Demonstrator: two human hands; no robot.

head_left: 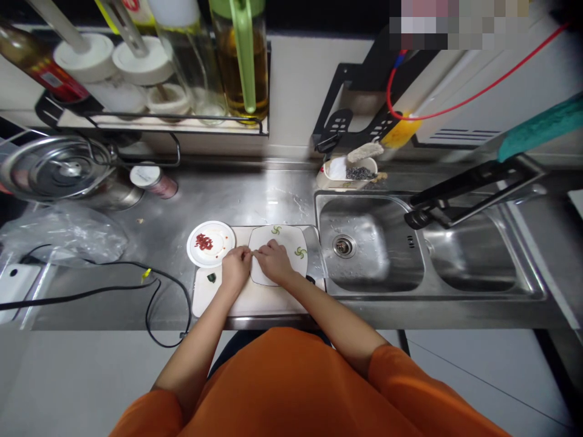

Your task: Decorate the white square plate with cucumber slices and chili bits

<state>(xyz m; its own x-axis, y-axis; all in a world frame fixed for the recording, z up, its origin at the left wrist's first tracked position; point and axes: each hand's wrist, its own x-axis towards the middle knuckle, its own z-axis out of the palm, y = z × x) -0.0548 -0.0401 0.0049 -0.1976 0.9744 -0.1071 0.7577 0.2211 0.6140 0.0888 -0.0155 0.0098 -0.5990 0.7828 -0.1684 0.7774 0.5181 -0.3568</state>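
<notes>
Both left hand and right hand pinched narrow — anything held too small to tell — at swirl-patterned plate, red pieces on round plate alongside.

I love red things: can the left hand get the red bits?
Probably yes: the left hand is close by the round plate, and nothing seems to block the red bits.

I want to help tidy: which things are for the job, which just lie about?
Probably the job's, near the left hand and right hand: square plate, round plate, red pieces, pale board.

Probably lying about: plastic bag, black cord, pink container.
</notes>
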